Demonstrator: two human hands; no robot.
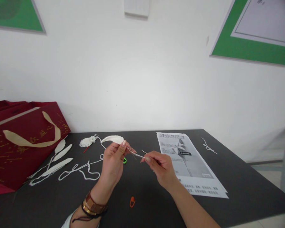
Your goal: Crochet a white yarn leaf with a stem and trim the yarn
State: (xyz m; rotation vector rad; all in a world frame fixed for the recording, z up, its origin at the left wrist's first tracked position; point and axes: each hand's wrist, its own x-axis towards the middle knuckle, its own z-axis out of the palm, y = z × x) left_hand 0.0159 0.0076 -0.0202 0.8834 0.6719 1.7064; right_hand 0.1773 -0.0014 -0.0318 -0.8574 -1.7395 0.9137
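Observation:
Above the middle of the table, my left hand pinches one end of a white crocheted petal, which curves away to the left. A thin strand of white yarn runs from there to my right hand, whose thumb and fingers are closed on it. Another fine, stiff wire-like end sticks out near my left fingers. A thin metal tip pokes out beside my right fingers; the rest of that tool is hidden in the hand. Behind my left hand lies a green stitch marker, partly covered.
An orange stitch marker lies near the front. To the left are finished white petals, loose yarn, a yarn bundle and a dark red gift bag. Printed sheets and a yarn scrap lie right.

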